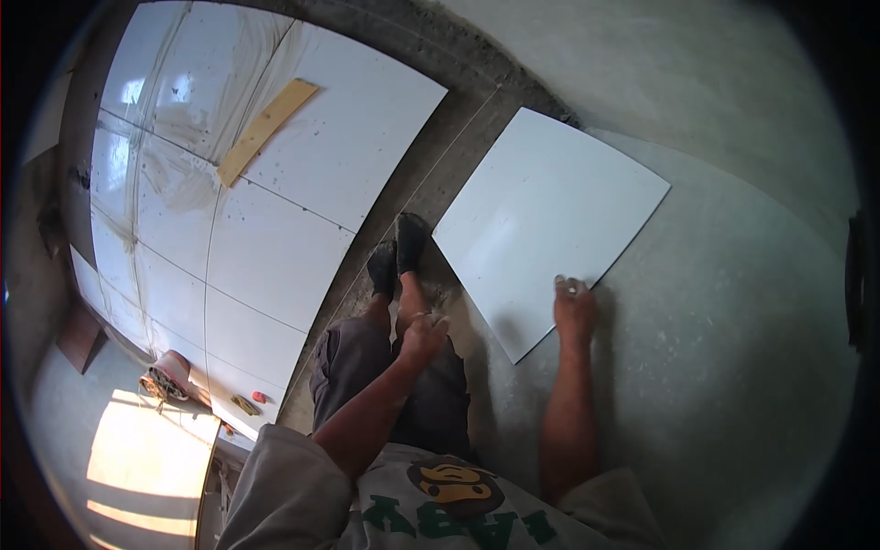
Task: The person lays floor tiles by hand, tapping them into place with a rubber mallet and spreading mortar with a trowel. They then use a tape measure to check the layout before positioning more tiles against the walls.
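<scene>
Tile (545, 220): large, white, glossy, square

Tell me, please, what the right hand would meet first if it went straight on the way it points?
The loose white tile: the right hand has its fingertips at the tile's near edge, so it would probably slide onto its face.

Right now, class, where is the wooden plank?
Head view, upper left: the wooden plank lies flat on the laid white tiles, beyond the person's feet.
</scene>
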Action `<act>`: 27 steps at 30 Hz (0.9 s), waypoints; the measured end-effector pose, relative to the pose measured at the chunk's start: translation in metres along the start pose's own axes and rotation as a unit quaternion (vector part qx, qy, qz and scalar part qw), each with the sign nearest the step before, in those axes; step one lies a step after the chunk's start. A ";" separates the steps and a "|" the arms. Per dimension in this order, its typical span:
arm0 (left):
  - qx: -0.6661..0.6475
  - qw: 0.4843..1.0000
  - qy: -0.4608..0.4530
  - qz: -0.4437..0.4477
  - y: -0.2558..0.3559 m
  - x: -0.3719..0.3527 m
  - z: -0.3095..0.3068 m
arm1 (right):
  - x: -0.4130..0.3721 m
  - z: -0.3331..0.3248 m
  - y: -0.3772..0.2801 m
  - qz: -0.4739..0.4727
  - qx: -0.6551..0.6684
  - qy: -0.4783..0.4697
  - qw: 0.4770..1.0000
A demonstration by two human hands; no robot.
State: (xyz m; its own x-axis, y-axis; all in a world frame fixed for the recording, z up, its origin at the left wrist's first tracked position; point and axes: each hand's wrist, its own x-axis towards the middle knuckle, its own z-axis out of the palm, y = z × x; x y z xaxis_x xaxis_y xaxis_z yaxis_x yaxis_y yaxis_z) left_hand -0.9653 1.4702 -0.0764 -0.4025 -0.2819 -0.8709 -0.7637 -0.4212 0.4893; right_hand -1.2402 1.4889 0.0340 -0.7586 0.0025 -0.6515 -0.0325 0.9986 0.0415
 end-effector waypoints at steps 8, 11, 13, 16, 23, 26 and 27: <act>-0.286 0.911 -0.043 -0.292 -0.007 0.048 0.081 | 0.174 -0.036 -0.051 -0.269 -0.361 0.257 0.855; -0.307 0.890 -0.067 -0.332 -0.016 0.065 0.092 | 0.209 -0.043 -0.067 -0.240 -0.471 0.235 0.816; -0.367 0.859 -0.075 -0.350 -0.004 0.072 0.086 | 0.216 -0.044 -0.080 -0.193 -0.500 0.161 0.829; -0.447 0.811 -0.104 -0.362 -0.005 0.084 0.088 | 0.225 -0.044 -0.094 -0.161 -0.518 0.149 0.827; -0.475 0.800 -0.099 -0.353 -0.048 0.115 0.114 | 0.283 -0.057 -0.093 -0.159 -0.490 0.083 0.853; -0.342 0.858 -0.104 -0.368 -0.054 0.121 0.118 | 0.274 -0.055 -0.108 -0.165 -0.499 0.083 0.847; -0.384 0.854 -0.100 -0.336 -0.055 0.120 0.116 | 0.267 -0.054 -0.115 -0.168 -0.504 0.094 0.842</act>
State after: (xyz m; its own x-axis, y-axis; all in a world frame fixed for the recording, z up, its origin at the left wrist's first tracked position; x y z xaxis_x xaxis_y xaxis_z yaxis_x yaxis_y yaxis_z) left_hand -1.0303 1.5592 -0.2128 -0.1404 0.3664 -0.9198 -0.3305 -0.8930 -0.3053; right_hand -1.4739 1.3720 -0.1039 -0.6826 -0.3748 -0.6274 -0.7301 0.3887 0.5621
